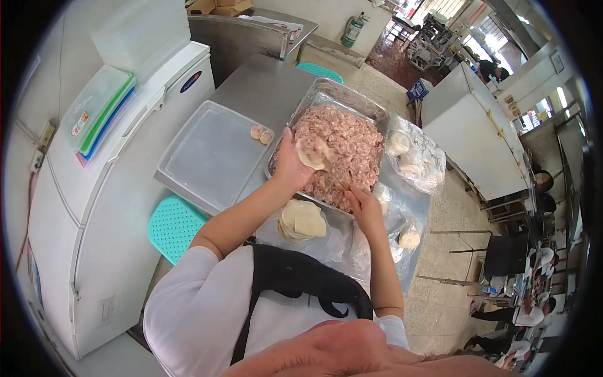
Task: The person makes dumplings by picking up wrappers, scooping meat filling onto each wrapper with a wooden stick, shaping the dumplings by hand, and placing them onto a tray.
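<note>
At nine o'clock a white freezer can be seen, with coloured-edged plastic lids laid on it toward ten. A fire extinguisher is placed near one, a teal stool at eight, a dark chair at four.

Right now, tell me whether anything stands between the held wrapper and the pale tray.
Only the metal pan's edge stands between: the left hand holds the wrapper over the meat mixture, with the pale tray beyond. Small pieces occupy one tray corner.
</note>
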### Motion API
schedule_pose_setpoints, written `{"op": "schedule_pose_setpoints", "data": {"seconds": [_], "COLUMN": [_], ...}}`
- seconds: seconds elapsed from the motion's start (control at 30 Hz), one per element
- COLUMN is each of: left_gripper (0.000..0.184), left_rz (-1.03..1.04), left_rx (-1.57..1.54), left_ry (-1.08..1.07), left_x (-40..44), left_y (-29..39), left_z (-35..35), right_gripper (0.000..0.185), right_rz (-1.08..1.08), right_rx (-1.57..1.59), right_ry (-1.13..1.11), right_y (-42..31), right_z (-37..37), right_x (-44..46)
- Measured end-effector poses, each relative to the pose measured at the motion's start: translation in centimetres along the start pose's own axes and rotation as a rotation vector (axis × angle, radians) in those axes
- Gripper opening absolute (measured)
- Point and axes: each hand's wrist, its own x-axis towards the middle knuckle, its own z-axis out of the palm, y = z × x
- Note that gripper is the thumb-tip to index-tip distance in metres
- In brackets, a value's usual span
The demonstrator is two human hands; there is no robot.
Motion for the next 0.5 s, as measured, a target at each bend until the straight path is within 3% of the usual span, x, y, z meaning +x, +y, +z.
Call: {"op": "schedule_pose_setpoints", "data": {"seconds": [0.03, 0.1, 0.23, 0.3, 0.43, 0.5], "left_gripper": [0.077, 0.078, 0.079, 0.077, 0.069, 0.067], "left_rz": [0.030, 0.016, -0.085, -0.073, -0.065, -0.065], "left_rx": [0.048, 0.060, 0.020, 0.015, 0.015, 0.007], "left_ry": [0.042, 0.061, 0.123, 0.150, 0.094, 0.125], "left_x": [0.5, 1.3, -0.4, -0.3, 0.5, -0.4], "left_y": [0.2, 0.1, -0.7, -0.5, -0.1, -0.4], "left_z": [-0.9, -2.1, 1.1, 0.9, 0.5, 2.7], "right_gripper": [0.024, 0.022, 0.021, 0.024, 0.026, 0.028], "right_rz": [0.001, 0.131, 0.025, 0.069, 0.061, -0.035], "right_rx": [-0.003, -0.387, -0.318, -0.422, -0.521, -0.326], "right_ry": [0.004, -0.178, -0.040, -0.250, -0.255, -0.149], "right_y": [-1.5, -5.0, -3.8, -4.7, -7.7, -6.4], "right_z": [-1.7, -4.9, -3.1, -5.6, -6.9, -4.4], "right_x": [0.4, 0.8, 0.9, 1.7, 1.9, 2.1]}}
